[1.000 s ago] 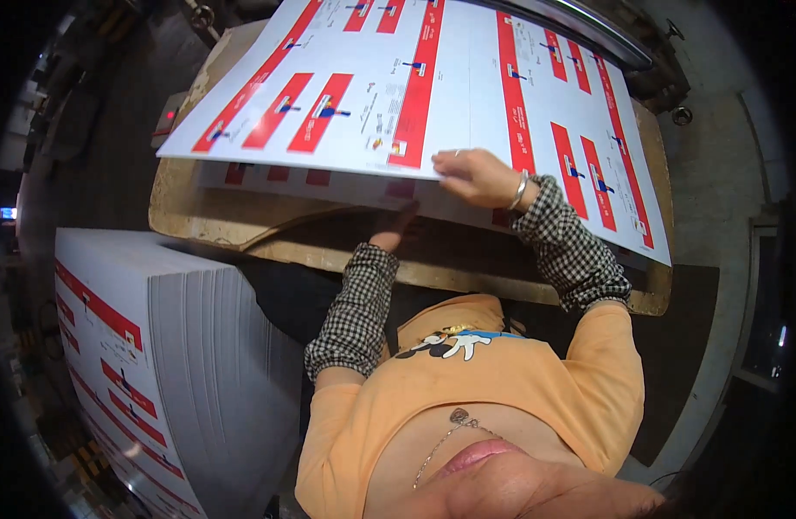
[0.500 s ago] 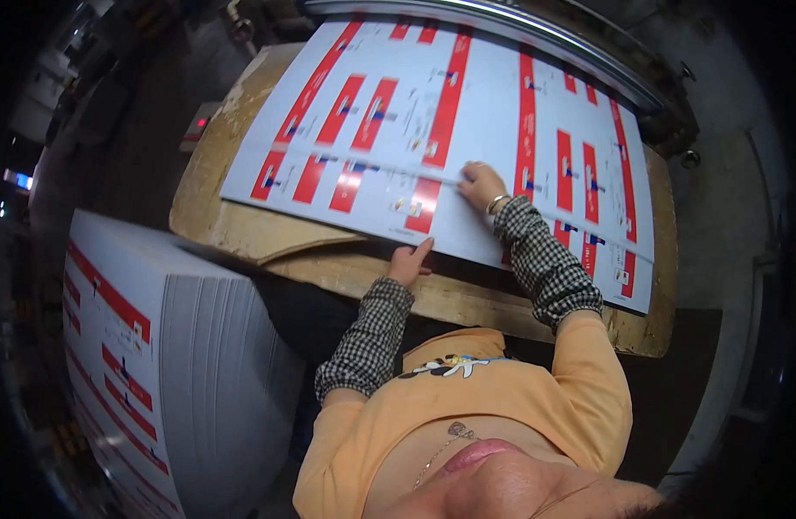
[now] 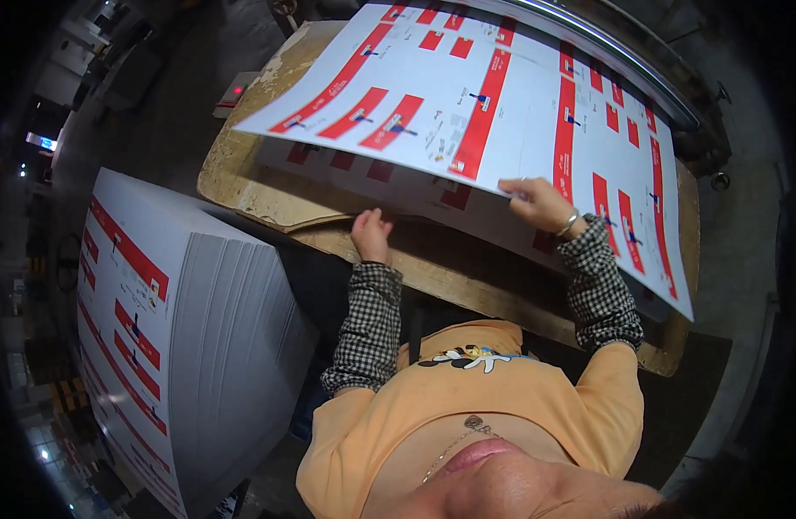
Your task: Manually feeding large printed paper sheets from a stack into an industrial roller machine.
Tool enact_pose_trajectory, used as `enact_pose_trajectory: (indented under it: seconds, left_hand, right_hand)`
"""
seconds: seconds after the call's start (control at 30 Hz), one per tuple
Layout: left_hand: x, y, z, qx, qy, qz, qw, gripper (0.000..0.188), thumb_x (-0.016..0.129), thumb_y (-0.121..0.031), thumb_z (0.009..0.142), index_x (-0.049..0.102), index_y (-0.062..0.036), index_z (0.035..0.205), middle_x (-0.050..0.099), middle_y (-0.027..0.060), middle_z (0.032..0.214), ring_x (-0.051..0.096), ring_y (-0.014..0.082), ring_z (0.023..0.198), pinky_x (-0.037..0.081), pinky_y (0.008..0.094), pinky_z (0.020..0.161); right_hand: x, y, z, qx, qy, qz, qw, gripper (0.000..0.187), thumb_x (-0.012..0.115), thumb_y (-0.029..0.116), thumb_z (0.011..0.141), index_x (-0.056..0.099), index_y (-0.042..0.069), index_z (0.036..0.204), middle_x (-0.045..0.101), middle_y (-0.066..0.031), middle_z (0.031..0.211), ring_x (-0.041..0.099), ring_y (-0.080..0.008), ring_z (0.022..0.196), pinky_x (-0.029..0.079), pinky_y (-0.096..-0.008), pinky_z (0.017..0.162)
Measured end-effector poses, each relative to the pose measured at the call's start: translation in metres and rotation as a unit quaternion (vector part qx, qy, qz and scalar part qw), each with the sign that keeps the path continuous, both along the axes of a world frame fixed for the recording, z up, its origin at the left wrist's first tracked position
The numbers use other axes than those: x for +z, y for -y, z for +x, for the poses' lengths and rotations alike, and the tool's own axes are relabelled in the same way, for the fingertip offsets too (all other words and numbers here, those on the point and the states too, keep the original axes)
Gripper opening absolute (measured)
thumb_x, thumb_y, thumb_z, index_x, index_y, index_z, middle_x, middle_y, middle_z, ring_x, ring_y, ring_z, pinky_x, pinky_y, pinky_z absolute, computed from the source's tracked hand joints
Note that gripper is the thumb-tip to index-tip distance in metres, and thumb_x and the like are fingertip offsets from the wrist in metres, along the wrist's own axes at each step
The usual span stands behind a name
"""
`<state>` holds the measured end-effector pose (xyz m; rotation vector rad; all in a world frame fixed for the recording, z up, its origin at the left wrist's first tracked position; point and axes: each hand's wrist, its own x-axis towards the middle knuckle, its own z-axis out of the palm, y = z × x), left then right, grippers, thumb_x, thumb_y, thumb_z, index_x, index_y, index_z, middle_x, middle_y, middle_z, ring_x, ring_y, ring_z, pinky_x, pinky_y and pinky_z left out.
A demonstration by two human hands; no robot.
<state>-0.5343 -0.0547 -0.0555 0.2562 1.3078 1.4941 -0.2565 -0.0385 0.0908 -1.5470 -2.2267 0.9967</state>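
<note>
A large white printed sheet with red bands lies over the wooden table, its near edge lifted. My right hand pinches that raised edge a little right of its middle, with the thumb and fingers closed. Under it, in shadow, shows another printed sheet with similar red bands. My left hand is apart from the lifted sheet, just at the table's near edge, its fingers curled together with nothing visible in them.
On the left stands a tall stack of printed boards, its top sheet red and white. A metal roller machine spans the far side of the table. A small box with a red light sits beyond the table's left side.
The top sheet's near edge has risen off the sheet below, with my right hand on it. My left hand has come away from the sheets' near edge, moving left.
</note>
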Motion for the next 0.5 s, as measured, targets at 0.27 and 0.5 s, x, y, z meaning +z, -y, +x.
enact_pose_trajectory:
  seconds: [0.27, 0.5]
  left_hand:
    - [-0.004, -0.037, -0.028, -0.047, 0.074, -0.045, 0.995, 0.015, 0.048, -0.012, 0.078, 0.053, 0.0001, 0.085, 0.052, 0.0062, 0.077, 0.048, 0.0149, 0.074, 0.038, 0.0363, 0.065]
    - [0.032, -0.041, -0.017, -0.030, 0.096, -0.146, 0.984, 0.061, 0.050, -0.022, 0.078, 0.021, 0.0044, 0.125, 0.025, 0.0188, 0.128, 0.032, 0.0270, 0.113, 0.025, 0.0376, 0.095]
  right_hand:
    - [-0.023, 0.006, -0.003, 0.042, 0.025, 0.004, 0.999, 0.035, 0.054, 0.008, 0.067, 0.055, -0.003, 0.100, 0.050, -0.0196, 0.112, 0.049, -0.0307, 0.104, 0.038, -0.0326, 0.089]
    - [-0.077, 0.005, 0.009, 0.047, 0.086, 0.054, 0.994, 0.031, 0.054, 0.016, 0.066, 0.058, 0.003, 0.095, 0.057, -0.0154, 0.097, 0.055, -0.0288, 0.088, 0.044, -0.0337, 0.078]
